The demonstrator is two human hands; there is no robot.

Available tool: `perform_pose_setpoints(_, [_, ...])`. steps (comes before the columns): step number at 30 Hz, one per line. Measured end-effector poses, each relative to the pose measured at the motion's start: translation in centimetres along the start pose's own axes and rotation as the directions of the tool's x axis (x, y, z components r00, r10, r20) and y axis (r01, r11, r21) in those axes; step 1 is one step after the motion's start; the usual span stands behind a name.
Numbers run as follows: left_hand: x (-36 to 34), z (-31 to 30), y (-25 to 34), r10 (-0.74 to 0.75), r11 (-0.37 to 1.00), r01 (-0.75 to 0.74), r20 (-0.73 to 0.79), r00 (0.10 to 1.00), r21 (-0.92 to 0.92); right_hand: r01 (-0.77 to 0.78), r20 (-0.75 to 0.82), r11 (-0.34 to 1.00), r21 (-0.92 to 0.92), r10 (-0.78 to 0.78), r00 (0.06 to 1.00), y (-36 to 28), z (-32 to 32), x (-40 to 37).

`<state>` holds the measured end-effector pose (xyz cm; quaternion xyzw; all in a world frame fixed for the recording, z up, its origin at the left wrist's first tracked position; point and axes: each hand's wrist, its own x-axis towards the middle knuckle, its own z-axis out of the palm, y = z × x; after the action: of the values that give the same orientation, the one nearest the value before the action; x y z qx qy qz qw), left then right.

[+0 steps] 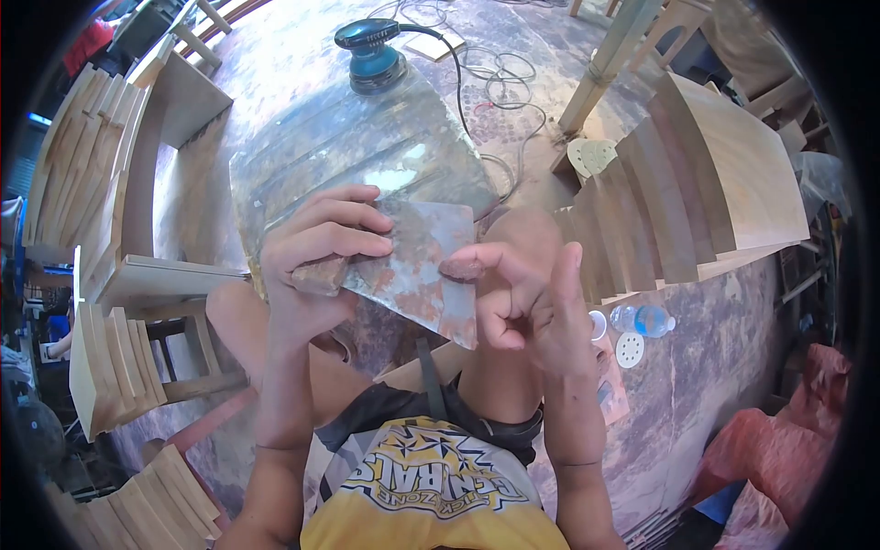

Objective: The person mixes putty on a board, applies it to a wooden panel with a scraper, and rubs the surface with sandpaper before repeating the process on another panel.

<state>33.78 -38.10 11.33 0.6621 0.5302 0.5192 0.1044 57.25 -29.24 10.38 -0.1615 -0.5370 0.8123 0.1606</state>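
Observation:
My left hand (321, 243) is wrapped round the block-like wooden handle (321, 275) of a wide putty knife. The putty knife's flat metal blade (403, 261) is smeared with reddish-brown putty and tilts down to the right. With its index finger stretched out, my right hand (541, 307) reaches the blade's right edge. A dab of brown putty (463, 268) covers that fingertip. The right thumb points up, apart from the index finger, and the other fingers curl inward.
Ahead lies a worn board (367, 137) with a blue sander (371, 60) on it; its cord trails right. Stacked wooden panels stand right (651, 192) and left (87, 156). A water bottle (642, 319) and sanding discs (591, 156) lie right, near a red sack (779, 449).

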Motion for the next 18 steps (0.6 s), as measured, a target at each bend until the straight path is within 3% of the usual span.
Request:
perform_pose_setpoints(4, [-0.1,-0.1,-0.2,-0.002,1.000,0.002,-0.010,1.000,0.013,-0.011,0.055,1.000,0.013,0.011,0.998,-0.3,0.0,-0.7])
perform_pose_setpoints(6, [0.1,-0.4,-0.3,0.020,0.999,-0.019,0.044,0.999,-0.040,0.063,0.268,0.972,0.227,-0.124,0.955,0.0,-0.8,-1.3])
perform_pose_setpoints(7, [0.1,-0.4,-0.3,0.021,0.999,-0.020,0.044,0.999,-0.038,0.064,0.268,0.972,0.228,-0.126,0.955,0.3,-0.8,-1.3])
perform_pose_setpoints(9, [0.2,-0.4,-0.3,0.049,0.998,-0.047,0.068,0.996,-0.029,0.257,0.280,0.761,0.595,-0.496,0.822,0.7,-0.9,-1.3])
perform_pose_setpoints(10, [0.1,-0.3,-0.3,0.049,0.998,-0.047,0.071,0.996,-0.031,0.259,0.276,0.760,0.596,-0.497,0.823,0.4,-1.1,-1.5])
perform_pose_setpoints(13, [0.2,0.0,-0.3,0.086,0.994,-0.081,0.062,0.994,-0.072,0.191,0.127,0.949,0.251,-0.228,0.965,-1.0,-1.6,-1.8])
perform_pose_setpoints(18, [-0.2,-0.4,-0.7,0.093,0.990,-0.087,0.050,0.994,-0.107,0.046,0.039,0.995,0.085,-0.049,0.998,-0.4,-1.1,-1.0])
